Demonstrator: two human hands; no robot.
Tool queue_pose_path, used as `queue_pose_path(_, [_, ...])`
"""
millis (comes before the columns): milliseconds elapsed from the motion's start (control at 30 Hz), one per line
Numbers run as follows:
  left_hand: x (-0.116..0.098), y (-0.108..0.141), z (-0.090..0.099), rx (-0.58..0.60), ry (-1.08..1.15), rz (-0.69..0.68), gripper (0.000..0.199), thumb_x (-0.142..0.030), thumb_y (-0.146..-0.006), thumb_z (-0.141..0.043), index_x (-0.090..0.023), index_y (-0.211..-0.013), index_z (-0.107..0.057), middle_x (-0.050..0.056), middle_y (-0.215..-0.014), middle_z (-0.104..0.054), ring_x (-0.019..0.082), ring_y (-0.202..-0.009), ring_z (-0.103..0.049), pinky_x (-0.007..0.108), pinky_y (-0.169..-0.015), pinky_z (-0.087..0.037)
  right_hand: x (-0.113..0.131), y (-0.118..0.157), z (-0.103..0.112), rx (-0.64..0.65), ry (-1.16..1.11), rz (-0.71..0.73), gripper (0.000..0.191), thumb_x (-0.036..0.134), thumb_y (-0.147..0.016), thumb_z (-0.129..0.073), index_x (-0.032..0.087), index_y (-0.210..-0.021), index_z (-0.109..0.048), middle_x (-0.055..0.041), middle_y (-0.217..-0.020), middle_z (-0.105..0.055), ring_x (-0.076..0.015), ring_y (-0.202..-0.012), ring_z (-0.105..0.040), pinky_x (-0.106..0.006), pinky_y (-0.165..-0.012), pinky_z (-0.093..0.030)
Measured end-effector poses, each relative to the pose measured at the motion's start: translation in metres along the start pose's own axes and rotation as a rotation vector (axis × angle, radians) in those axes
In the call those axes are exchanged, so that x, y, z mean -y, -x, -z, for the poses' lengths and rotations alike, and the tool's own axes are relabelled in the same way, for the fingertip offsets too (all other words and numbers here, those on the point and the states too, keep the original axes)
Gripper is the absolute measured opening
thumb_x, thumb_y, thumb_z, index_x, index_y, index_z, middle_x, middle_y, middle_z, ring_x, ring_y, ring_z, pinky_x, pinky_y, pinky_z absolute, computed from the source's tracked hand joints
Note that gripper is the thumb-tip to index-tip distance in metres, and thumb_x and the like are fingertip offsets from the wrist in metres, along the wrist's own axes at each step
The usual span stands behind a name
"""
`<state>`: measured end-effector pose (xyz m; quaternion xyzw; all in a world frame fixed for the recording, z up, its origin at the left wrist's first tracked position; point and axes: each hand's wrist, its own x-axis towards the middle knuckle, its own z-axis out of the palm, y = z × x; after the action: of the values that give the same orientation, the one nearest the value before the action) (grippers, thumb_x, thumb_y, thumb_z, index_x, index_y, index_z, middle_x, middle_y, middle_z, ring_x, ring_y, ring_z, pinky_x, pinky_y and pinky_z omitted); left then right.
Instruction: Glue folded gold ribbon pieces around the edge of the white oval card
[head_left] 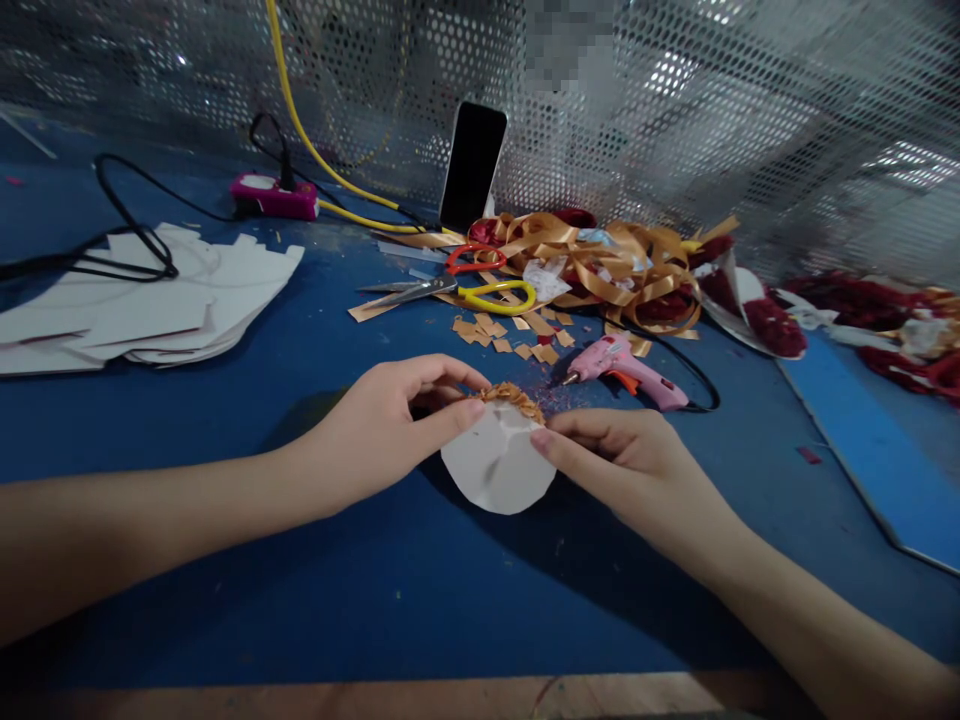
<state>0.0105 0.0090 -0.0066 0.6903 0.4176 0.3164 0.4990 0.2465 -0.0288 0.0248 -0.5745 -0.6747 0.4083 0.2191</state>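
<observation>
A white round disc (501, 470) with gathered gold ribbon (514, 397) along its far edge is held up over the blue table. My left hand (405, 415) pinches the disc's upper left edge, thumb on the white face. On the opposite side, my right hand (622, 455) grips the right edge, its thumb also on the face. The fingertips behind the disc are partly hidden. Just beyond my right hand lies a pink glue gun (619, 368), its nozzle pointing left. Small cut gold ribbon pieces (480, 328) are scattered beyond the disc.
Yellow-and-red-handled scissors (495, 297) lie before a heap of gold ribbon (622, 265). A phone (473, 165) leans against the perforated metal screen. White sheets (150, 300) and a magenta power strip (277, 197) are at left; a blue board (877, 450) is at right.
</observation>
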Motion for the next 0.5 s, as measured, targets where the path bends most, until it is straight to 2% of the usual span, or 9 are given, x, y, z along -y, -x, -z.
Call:
queue_pose_path(133, [0.0001, 0.0017, -0.0005, 0.004, -0.022, -0.032, 0.029, -0.041, -0.096, -0.062, -0.026, -0.121, -0.067, 0.0, -0.093, -0.074, 0.015, -0.082, -0.069, 0.025, -0.073, -0.053, 0.0006, 0.0004, -0.0006, 0.026, -0.001, -0.01, 0.04, 0.052, -0.093, -0.058, 0.021, -0.072, -0.07, -0.0002, -0.064, -0.059, -0.0106, -0.055, -0.047, -0.025, -0.048, -0.034])
queue_pose_path(300, [-0.0013, 0.0049, -0.0009, 0.057, -0.131, -0.118, 0.03, -0.036, -0.095, -0.063, -0.033, -0.125, -0.066, -0.002, -0.109, -0.072, 0.015, -0.094, -0.068, 0.026, -0.082, -0.051, 0.0018, 0.0005, -0.0018, 0.055, -0.021, -0.013, 0.04, 0.05, -0.094, -0.058, 0.02, -0.069, -0.068, 0.001, -0.06, -0.051, -0.0095, -0.054, -0.038, -0.025, -0.045, -0.027])
queue_pose_path(433, [-0.0047, 0.0049, -0.0004, 0.074, -0.173, -0.129, 0.029, -0.033, -0.095, -0.06, -0.032, -0.124, -0.066, -0.003, -0.103, -0.073, 0.014, -0.088, -0.068, 0.024, -0.075, -0.05, 0.0017, -0.0001, -0.0016, 0.064, -0.02, 0.006, 0.04, 0.047, -0.094, -0.057, 0.019, -0.068, -0.066, 0.0017, -0.058, -0.047, -0.0091, -0.053, -0.035, -0.025, -0.043, -0.025])
queue_pose_path(500, [-0.0067, 0.0049, -0.0002, 0.096, -0.193, -0.123, 0.038, -0.034, -0.092, -0.064, -0.032, -0.13, -0.061, -0.002, -0.101, -0.073, 0.016, -0.087, -0.069, 0.025, -0.073, -0.051, 0.0016, -0.0006, -0.0009, 0.045, -0.022, 0.017, 0.038, 0.047, -0.094, -0.058, 0.019, -0.07, -0.069, 0.001, -0.06, -0.05, -0.0093, -0.054, -0.037, -0.024, -0.043, -0.026])
